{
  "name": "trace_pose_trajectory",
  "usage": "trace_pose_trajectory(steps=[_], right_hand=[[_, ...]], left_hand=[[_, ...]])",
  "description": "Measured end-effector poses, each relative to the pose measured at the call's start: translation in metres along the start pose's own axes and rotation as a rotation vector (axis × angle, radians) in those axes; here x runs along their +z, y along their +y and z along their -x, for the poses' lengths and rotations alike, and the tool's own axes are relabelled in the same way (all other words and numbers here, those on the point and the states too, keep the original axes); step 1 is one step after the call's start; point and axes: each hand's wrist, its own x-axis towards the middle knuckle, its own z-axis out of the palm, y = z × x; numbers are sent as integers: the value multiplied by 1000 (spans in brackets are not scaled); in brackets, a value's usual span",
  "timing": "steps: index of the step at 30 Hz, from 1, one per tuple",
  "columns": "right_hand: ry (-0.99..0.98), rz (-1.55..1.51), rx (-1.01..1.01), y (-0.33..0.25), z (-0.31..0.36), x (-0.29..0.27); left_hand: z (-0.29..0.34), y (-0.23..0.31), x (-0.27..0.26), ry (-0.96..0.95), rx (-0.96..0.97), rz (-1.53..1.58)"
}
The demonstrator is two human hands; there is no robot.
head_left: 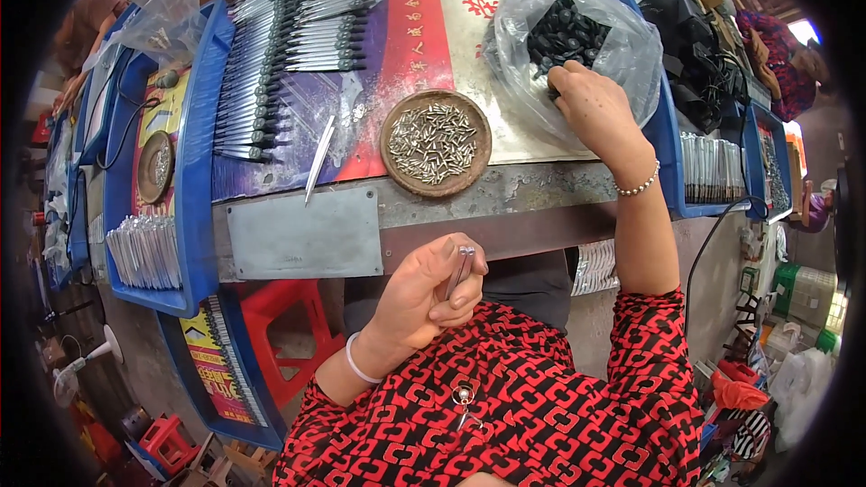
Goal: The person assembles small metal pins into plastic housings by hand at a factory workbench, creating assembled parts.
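The shirt [541, 370] sits below the bowl [434, 191], the left hand [424, 296] between them clamping rods [459, 269], likely light, stiff, slick, best pinched mid-length; the right hand [597, 108], grip unclear, is at the bag [639, 50] right of the bowl.

Red plastic stools [273, 302] and a white fan [65, 386] show at left, a bright opening [804, 32] at upper right

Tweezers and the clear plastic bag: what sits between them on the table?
In the head view, a round bowl of small metal pins sits between the tweezers and the plastic bag.
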Motion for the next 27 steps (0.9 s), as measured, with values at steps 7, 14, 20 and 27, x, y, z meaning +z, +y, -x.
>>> trace_pose_trajectory(steps=[7, 14, 20, 27], right_hand=[[28, -604, 25, -38, 18, -42], [-541, -1462, 5, -82, 68, -23], [-506, -1896, 117, -89, 72, -3], [-544, -2098, 238, -97, 77, 1]], left_hand=[[4, 3, -6, 40, 3, 6], [-5, 3, 3, 69, 15, -73], [-4, -2, 5, 73, -3, -75], [-4, -8, 9, 89, -31, -63]])
